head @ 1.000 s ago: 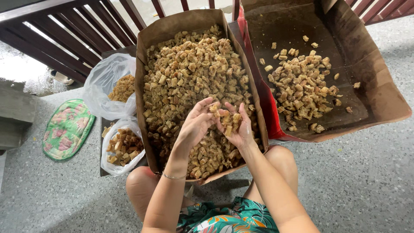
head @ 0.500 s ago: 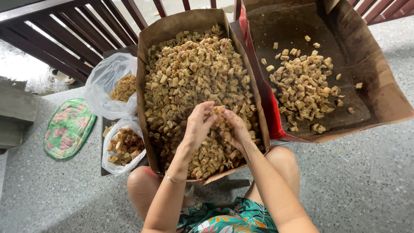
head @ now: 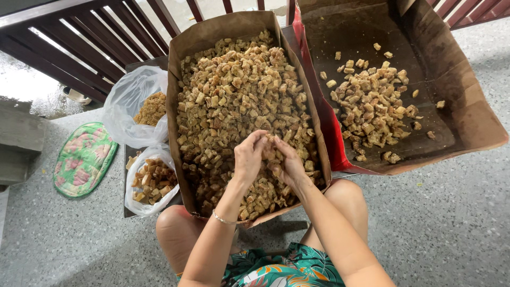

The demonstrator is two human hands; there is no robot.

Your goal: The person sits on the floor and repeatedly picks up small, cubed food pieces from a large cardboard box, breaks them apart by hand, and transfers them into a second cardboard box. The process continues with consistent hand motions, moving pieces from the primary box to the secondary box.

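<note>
A long brown cardboard box [head: 180,95] lies on my knees, filled with several small tan, crusty cubes [head: 239,90]. My left hand [head: 248,157] and my right hand [head: 286,162] meet over the near part of the pile, fingers curled together around a few of the cubes. A thin bracelet circles my left wrist. To the right stands a second, wider cardboard box [head: 467,106] holding a smaller heap of the same cubes [head: 372,109].
Two clear plastic bags [head: 127,101] [head: 151,180] with brown pieces sit left of the box on a dark tray. A green floral mat [head: 82,159] lies on the speckled floor. A dark wooden railing [head: 79,48] runs along the back.
Both hands have closed in toward each other over the pile, and the fingers now bunch around cubes. The boxes and bags have stayed put.
</note>
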